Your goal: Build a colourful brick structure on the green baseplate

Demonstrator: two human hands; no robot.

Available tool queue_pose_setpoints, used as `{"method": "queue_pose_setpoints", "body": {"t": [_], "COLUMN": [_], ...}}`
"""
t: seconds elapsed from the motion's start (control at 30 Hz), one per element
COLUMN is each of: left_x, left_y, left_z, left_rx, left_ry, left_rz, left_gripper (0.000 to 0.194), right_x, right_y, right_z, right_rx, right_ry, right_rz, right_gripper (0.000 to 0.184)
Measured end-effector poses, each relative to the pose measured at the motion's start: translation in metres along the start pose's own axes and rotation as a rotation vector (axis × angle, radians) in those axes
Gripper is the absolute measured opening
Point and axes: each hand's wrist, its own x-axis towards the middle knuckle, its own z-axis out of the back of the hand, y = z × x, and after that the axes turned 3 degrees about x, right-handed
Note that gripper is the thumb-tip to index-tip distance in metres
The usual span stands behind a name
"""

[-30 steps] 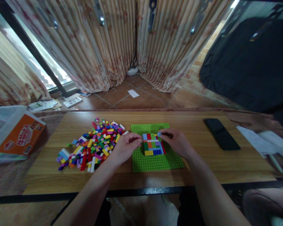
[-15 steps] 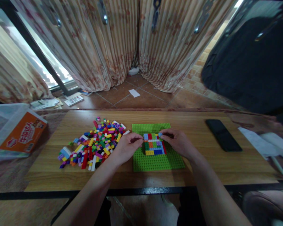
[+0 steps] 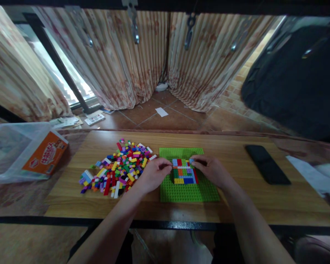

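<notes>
A green studded baseplate [image 3: 188, 194] lies on the table, bearing a block of coloured toy bricks [image 3: 184, 172] set side by side. At the block's upper right corner, my right hand [image 3: 209, 167] pinches a small blue brick [image 3: 191, 161] between thumb and fingers. My left hand [image 3: 157, 172] is at the block's left edge with thumb and forefinger pressed together; whatever lies between them is hidden. Left of that hand is a heap of loose mixed bricks [image 3: 121, 167], partly covered by the forearm.
The wooden table [image 3: 231, 146] carries a black phone [image 3: 267, 164] on its right side, with white paper [image 3: 305, 172] beyond. A clear plastic bin [image 3: 19, 146] with an orange label stands at the left. Curtains [image 3: 126, 66] hang behind, and a white card [image 3: 161, 112] lies on the tiled floor.
The whole view has shifted, so everything appears a little farther right. Both hands keep nearly the same places at the brick block, and the small blue brick stays at its corner.
</notes>
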Motion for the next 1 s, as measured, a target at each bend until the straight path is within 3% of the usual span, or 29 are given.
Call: {"method": "queue_pose_setpoints", "body": {"t": [0.4,0.73,1.0], "left_x": [0.000,-0.001,-0.001], "left_y": [-0.002,-0.004,-0.003], "left_z": [0.002,0.006,0.007], "left_rx": [-0.012,0.068,0.066], "left_ry": [0.006,-0.006,-0.029], "left_rz": [-0.019,-0.072,-0.072], "left_gripper": [0.012,0.011,0.012], "right_x": [0.001,0.003,0.001], "right_y": [-0.002,-0.002,0.000], "right_z": [0.003,-0.009,-0.010], "right_rx": [0.059,0.113,0.051], "right_ry": [0.021,-0.053,-0.080], "right_rz": [-0.025,-0.114,-0.132], "right_gripper": [0.037,0.028,0.033]}}
